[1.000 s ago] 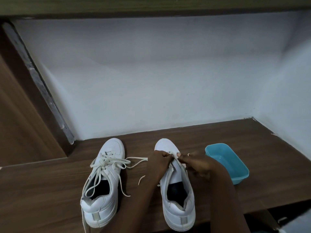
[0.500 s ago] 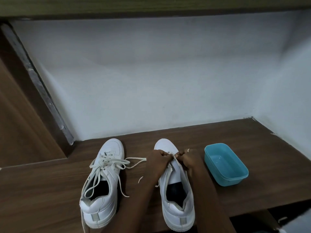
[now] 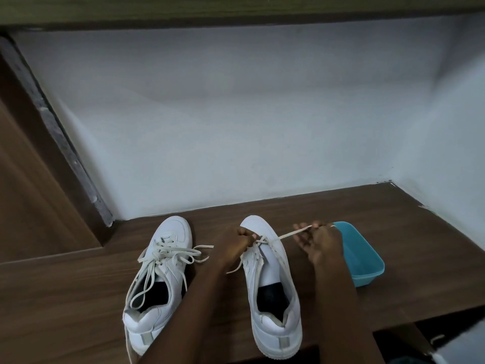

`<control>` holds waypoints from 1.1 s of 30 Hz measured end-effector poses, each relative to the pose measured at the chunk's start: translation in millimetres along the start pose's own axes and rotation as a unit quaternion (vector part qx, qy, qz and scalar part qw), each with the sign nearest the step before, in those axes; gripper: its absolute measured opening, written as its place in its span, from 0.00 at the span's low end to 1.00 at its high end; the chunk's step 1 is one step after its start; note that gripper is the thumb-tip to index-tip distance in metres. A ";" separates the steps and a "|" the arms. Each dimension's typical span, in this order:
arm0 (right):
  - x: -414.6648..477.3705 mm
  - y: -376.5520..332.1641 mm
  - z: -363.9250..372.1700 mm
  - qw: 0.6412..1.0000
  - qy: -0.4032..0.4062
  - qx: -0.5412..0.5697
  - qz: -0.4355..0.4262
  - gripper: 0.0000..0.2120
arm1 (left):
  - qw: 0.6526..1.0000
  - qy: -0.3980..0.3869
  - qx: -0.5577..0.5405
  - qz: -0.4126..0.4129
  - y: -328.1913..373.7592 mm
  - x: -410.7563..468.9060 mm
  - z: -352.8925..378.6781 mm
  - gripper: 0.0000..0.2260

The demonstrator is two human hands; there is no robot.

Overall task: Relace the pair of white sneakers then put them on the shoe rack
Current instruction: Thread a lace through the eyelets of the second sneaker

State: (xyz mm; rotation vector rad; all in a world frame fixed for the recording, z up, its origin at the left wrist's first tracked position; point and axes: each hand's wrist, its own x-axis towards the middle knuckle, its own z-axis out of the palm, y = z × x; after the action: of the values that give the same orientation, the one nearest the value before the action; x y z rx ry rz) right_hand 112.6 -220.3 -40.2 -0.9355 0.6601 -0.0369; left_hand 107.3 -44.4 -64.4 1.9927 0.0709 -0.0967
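Two white sneakers stand side by side on a brown wooden shelf [image 3: 65, 298], toes toward the wall. The left sneaker [image 3: 160, 282] is laced, its ends lying loose. The right sneaker [image 3: 273, 290] has a lace [image 3: 287, 235] only through its eyelets nearest the toe. My left hand [image 3: 240, 243] grips the lace at those eyelets on the shoe's left side. My right hand [image 3: 316, 241] pinches the lace's other end and holds it stretched out to the right of the shoe.
A turquoise plastic tub [image 3: 363, 254] sits right of the right sneaker, just behind my right hand. A white wall [image 3: 236, 127] closes the back and right side. A wooden panel [image 3: 31, 193] rises on the left. The shelf's front edge drops off at lower right.
My right hand has moved from the toe of the right sneaker out to the right, drawing the lace taut through the eyelet. My left hand stayed at the eyelets.
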 end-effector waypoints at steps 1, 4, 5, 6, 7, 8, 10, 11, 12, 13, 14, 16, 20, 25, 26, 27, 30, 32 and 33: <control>2.3 -3.7 -2.5 0.999 0.024 0.034 -0.015 0.13 | 1.000 0.001 0.006 0.010 -0.7 0.0 -1.6 0.09; 5.3 -17.2 -13.8 0.976 0.072 0.200 -0.057 0.15 | 0.997 -0.004 0.050 0.056 -1.4 0.7 -5.4 0.08; 5.3 -23.1 -18.5 0.966 0.083 0.234 -0.072 0.17 | 0.994 -0.009 0.075 0.074 -1.8 0.8 -6.8 0.08; 3.5 -28.5 -21.9 0.963 0.091 0.240 -0.087 0.19 | 0.991 -0.011 0.096 0.092 -2.4 1.1 -8.2 0.08; 2.0 -32.0 -23.3 0.965 0.089 0.224 -0.101 0.19 | 0.988 -0.011 0.114 0.107 -3.3 1.8 -9.5 0.08; -0.9 -33.8 -22.8 0.974 0.084 0.176 -0.116 0.18 | 0.985 -0.009 0.126 0.118 -3.6 2.2 -10.4 0.09; -2.2 -30.7 -19.4 0.980 0.071 -0.067 -0.175 0.11 | 0.981 -0.002 0.144 0.133 -3.4 2.9 -10.4 0.09; -2.8 -27.6 -17.3 0.954 0.053 -0.207 -0.209 0.07 | 0.979 0.003 0.150 0.138 -2.9 3.4 -9.8 0.09; -3.5 -23.5 -15.0 0.918 0.020 -0.320 -0.234 0.05 | 0.978 0.009 0.153 0.140 -2.8 4.0 -8.9 0.09; -5.9 -19.8 -11.4 0.878 -0.021 -0.410 -0.245 0.05 | 0.977 0.015 0.157 0.141 -3.0 4.6 -8.3 0.09; -7.8 -14.6 -7.8 0.837 -0.058 -0.483 -0.249 0.07 | 0.976 0.022 0.163 0.140 -3.2 5.2 -7.7 0.08; -9.0 -2.3 -1.1 0.768 -0.117 -0.580 -0.246 0.09 | 0.975 0.026 0.172 0.135 -3.9 6.0 -6.5 0.08; -8.6 17.1 8.8 0.741 -0.185 -0.607 -0.222 0.03 | 0.974 0.015 0.186 0.126 -3.5 6.7 -4.0 0.08; -3.8 12.0 6.0 0.748 -0.121 -0.614 -0.221 0.06 | 0.979 0.005 0.171 0.113 -4.3 6.0 -3.0 0.09; -2.8 8.9 4.1 0.747 -0.071 -0.621 -0.228 0.06 | 0.978 0.000 0.176 0.111 -4.5 5.8 -3.4 0.09; -0.1 6.3 1.5 0.749 -0.013 -0.618 -0.237 0.06 | 0.977 -0.006 0.184 0.108 -4.9 6.1 -3.5 0.09; -1.5 -2.0 -8.0 0.726 0.122 -0.625 -0.261 0.06 | 0.971 -0.009 0.217 0.097 -5.3 6.2 -2.6 0.08; -7.7 -14.4 -14.5 0.660 0.129 -0.694 -0.255 0.10 | 0.968 0.000 0.234 0.089 -4.6 5.3 -2.8 0.07; -12.2 -20.3 -15.4 0.628 0.104 -0.728 -0.253 0.10 | 0.967 0.003 0.242 0.083 -3.8 4.2 -3.4 0.06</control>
State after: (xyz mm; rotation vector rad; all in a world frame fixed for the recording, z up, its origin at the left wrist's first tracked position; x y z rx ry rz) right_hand 99.4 -240.2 -25.1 -2.7502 0.5226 -0.1204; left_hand 111.3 -39.7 -66.9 2.4771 -0.1288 0.0023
